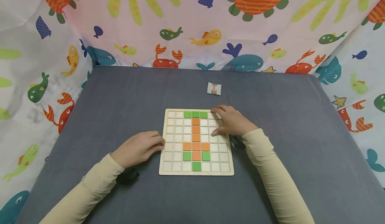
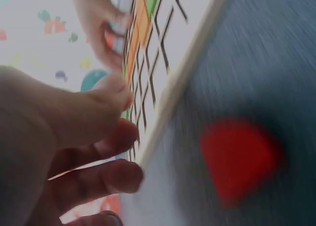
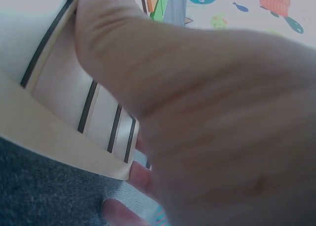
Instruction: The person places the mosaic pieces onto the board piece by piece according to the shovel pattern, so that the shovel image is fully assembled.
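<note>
A square wooden grid board (image 1: pixel 195 174) lies on the grey table, mostly filled with white tiles. Orange tiles (image 1: pixel 196 129) make a vertical line with a short crossbar, and green tiles (image 1: pixel 197 166) sit at its top and bottom. My left hand (image 1: pixel 141 148) is at the board's left edge, thumb and fingers loosely bent; in the left wrist view they look to touch the rim. Over the upper right corner lies my right hand (image 1: pixel 233 121), its thumb across the white squares and fingertips at the far edge. Its palm hides part of the corner.
A small card (image 1: pixel 214 88) with a printed grid pattern lies beyond the board. Close to the left hand, a blurred red shape (image 2: pixel 242 159) shows in the left wrist view. A sea-animal curtain (image 1: pixel 186 23) hangs around the table's back and sides.
</note>
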Action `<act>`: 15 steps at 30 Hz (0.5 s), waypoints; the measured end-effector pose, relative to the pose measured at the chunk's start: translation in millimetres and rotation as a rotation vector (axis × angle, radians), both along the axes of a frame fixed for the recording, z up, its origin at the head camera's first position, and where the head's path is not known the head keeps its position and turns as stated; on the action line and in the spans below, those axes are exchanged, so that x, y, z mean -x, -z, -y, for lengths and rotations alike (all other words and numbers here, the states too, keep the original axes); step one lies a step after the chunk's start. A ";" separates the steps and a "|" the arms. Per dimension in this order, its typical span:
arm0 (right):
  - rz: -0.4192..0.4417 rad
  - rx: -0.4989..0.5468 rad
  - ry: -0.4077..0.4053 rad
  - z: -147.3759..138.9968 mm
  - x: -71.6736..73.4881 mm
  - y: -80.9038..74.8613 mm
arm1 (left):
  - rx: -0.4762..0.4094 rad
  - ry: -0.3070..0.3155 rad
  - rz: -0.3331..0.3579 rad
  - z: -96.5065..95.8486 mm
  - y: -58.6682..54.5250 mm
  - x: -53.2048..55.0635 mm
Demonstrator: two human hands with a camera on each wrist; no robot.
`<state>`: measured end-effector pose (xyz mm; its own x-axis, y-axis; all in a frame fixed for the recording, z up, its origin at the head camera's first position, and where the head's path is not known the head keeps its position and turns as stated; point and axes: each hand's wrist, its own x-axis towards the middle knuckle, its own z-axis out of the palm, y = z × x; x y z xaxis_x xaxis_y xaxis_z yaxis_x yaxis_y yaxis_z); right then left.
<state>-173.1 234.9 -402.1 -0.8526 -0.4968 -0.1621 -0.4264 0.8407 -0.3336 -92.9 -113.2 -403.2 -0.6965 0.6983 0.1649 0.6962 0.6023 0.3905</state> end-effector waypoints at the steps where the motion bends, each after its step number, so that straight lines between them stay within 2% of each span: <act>1: -0.004 -0.001 0.000 -0.5 0.0 0.0 | 0.010 -0.024 0.017 6.2 -0.1 -0.8; 5: -0.006 0.004 -0.001 -1.5 -0.2 0.9 | 0.045 -0.126 0.103 28.2 0.6 -6.7; 8: -0.005 0.006 -0.002 -2.0 -0.5 1.8 | 0.069 -0.176 0.146 42.8 1.9 -11.4; 15: -0.014 0.009 -0.009 -1.5 0.0 1.3 | 0.120 -0.145 0.167 72.1 3.7 -21.9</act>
